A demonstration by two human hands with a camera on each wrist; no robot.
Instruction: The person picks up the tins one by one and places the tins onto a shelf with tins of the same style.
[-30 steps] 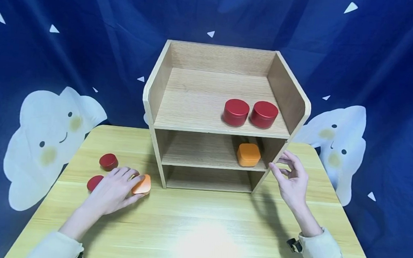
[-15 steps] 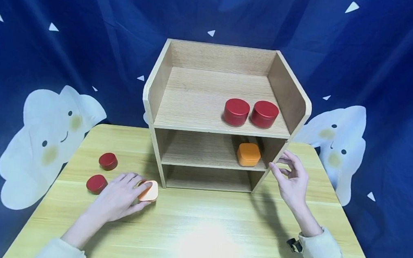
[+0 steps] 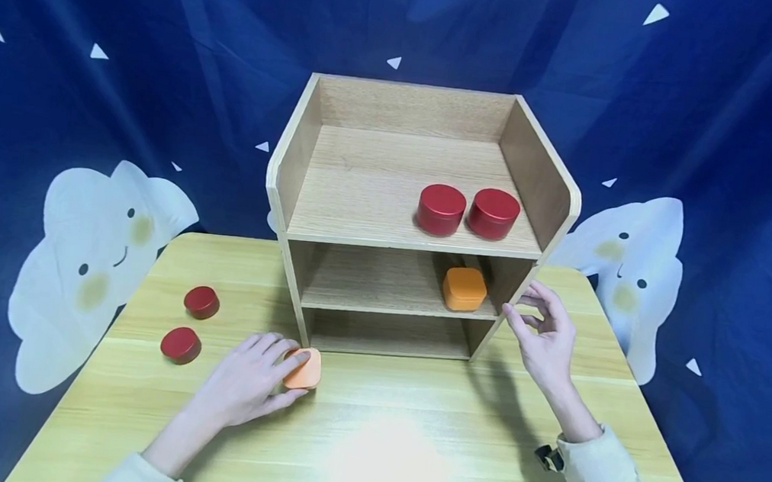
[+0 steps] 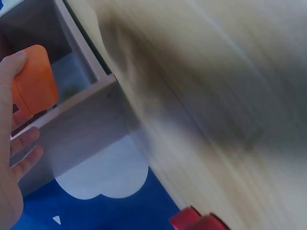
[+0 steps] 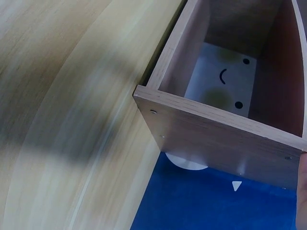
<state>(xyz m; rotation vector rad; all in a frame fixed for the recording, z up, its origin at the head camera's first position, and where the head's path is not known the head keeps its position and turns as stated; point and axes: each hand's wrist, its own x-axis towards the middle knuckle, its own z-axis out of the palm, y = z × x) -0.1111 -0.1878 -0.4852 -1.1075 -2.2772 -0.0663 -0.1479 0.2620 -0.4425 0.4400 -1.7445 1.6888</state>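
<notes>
My left hand (image 3: 245, 386) pinches an orange rounded-square box (image 3: 305, 372) between thumb and fingers, in front of the lower left corner of a wooden shelf (image 3: 365, 163). In the left wrist view this orange box (image 4: 38, 84) overlaps the shelf's open compartments. At the shelf's right side, my right hand (image 3: 548, 343) has relaxed fingers, with the thumb tip right at the front edge of the side panel. Only a sliver of that hand (image 5: 302, 191) shows in the right wrist view. A second orange box (image 3: 464, 289) sits at the right of the middle level.
Two red round tins (image 3: 441, 211) stand side by side on the shelf's top level. Two smaller red tins (image 3: 202, 302) lie at the left of the wooden table (image 3: 511, 466). Behind hangs a blue curtain (image 3: 238, 44) with clouds.
My left hand has carried the orange box rightward and slightly nearer, away from the red tins to the shelf's lower left corner. The right hand has stayed in place.
</notes>
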